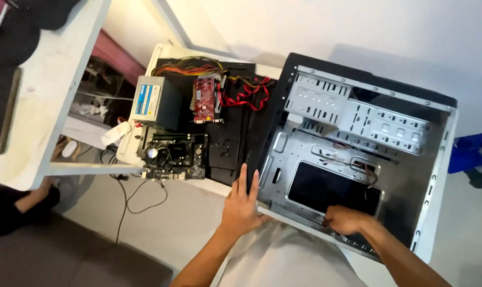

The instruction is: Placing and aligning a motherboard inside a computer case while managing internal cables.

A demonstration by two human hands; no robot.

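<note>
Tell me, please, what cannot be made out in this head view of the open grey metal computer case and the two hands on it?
- Right hand: fingertips curl under inside the open grey metal computer case; any held item is hidden.
- Left hand: palm faces down on the case edge, so its grip is unseen.
- Green motherboard: parts too small.
- Case's lower corner: covered by the right forearm.

Motherboard (174,155) lies left of computer case (352,154).

Computer case (352,133) — bare matt metal (black-painted rim); motherboard (174,157) glossy.
</note>
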